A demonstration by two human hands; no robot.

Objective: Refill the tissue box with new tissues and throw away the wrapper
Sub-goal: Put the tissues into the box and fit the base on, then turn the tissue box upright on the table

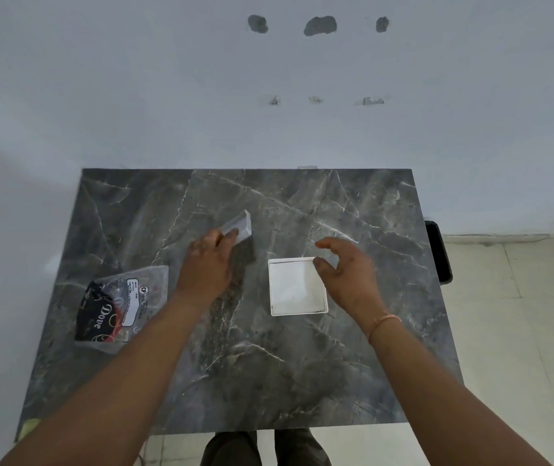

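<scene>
The left hand grips the tilted box lid. The right hand hovers, fingers spread, over the open white tissue box.

A white square tissue box is seen standing open on the table, its top removed and its pale interior exposed; its far right corner is set just under the spread fingers of the right hand, no contact being discernible. The box's lid, pale and translucent-looking, is held tilted on edge at the fingertips of the left hand. A plastic-wrapped tissue pack, printed black with "Dove" lettering, is laid flat just left of that wrist.
</scene>
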